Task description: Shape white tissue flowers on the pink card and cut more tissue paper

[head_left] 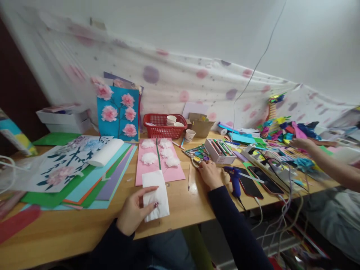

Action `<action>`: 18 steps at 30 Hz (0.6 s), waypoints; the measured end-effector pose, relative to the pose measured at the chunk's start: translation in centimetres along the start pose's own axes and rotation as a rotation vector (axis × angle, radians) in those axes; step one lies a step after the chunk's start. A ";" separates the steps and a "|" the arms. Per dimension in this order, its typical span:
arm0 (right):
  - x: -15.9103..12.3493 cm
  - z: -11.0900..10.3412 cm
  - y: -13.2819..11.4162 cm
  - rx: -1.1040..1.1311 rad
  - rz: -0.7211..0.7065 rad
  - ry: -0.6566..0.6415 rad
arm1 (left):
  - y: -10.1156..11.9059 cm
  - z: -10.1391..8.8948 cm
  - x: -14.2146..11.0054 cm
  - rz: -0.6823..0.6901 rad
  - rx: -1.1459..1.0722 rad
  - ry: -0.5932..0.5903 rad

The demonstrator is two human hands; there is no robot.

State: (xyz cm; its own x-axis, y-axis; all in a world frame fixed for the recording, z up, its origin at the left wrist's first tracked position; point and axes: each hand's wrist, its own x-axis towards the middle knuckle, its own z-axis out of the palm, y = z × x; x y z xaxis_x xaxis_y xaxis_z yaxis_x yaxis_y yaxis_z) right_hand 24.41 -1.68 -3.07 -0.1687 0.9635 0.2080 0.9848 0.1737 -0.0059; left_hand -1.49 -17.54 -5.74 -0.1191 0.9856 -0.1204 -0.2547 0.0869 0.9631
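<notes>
My left hand (138, 208) pinches a folded white tissue (158, 198) between thumb and fingers, above the near edge of the table. Just beyond it lies a pink sheet (180, 173) with a green stem (159, 157) and several fluffy white paper flowers (149, 158); the tissue overlaps its lower edge. My right hand (209, 174) reaches forward with curled fingers at the handles of what look like scissors (195, 162). Its fingertips are partly hidden. A blue glue gun (235, 182) lies to the right of that hand.
Behind stand a red basket (164, 131), a paper cup (190, 135) and a box of markers (220, 152). Coloured sheets (112, 187) are stacked at left, near a blue flower picture (118, 112). Phones (266, 180) and cables lie at right, where another person's arm (323, 161) reaches in.
</notes>
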 end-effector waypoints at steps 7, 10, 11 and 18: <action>0.4 -1.9 0.6 0.196 -0.058 -0.077 | 1.0 0.0 -0.2 -0.017 0.007 -0.012; -0.4 -3.2 1.1 0.286 -0.097 -0.153 | 1.2 0.1 -0.3 -0.020 -0.011 -0.006; -0.8 -3.5 1.3 0.320 -0.115 -0.184 | 1.2 0.1 -0.4 -0.020 -0.023 -0.001; -3.3 -3.4 1.5 0.435 -0.079 -0.233 | 1.4 1.0 -0.7 0.021 -0.218 0.107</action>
State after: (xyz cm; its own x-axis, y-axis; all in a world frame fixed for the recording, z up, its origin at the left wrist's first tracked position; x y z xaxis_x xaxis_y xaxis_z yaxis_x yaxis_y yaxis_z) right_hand 26.63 -5.30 -0.41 -0.2955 0.9553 0.0006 0.8683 0.2688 -0.4169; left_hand -0.81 -18.01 -4.05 -0.2246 0.9648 -0.1367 -0.4509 0.0215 0.8923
